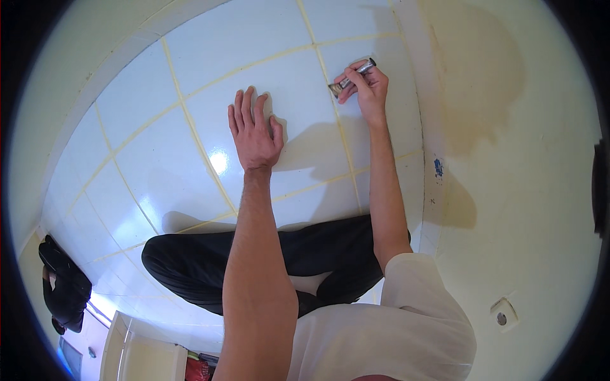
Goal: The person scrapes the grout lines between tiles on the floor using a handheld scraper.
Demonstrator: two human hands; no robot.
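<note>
My right hand (370, 95) is closed around a small hand tool (347, 82) with a grey, dark-tipped handle and a flared flat end. That end touches the yellowish grout line (323, 63) between the glossy white floor tiles (254, 70). Whether it is a scraper blade or a brush head, I cannot make out. To its left, my left hand (255, 134) lies palm down on a tile with its fingers spread, holding nothing.
A cream wall (546, 209) with a large brown stain (480, 76) rises close on the right. Low on it sits a wall socket (504, 315). My folded legs in black trousers (190, 263) rest on the tiles. Far left hangs a black bag-like item (67, 286).
</note>
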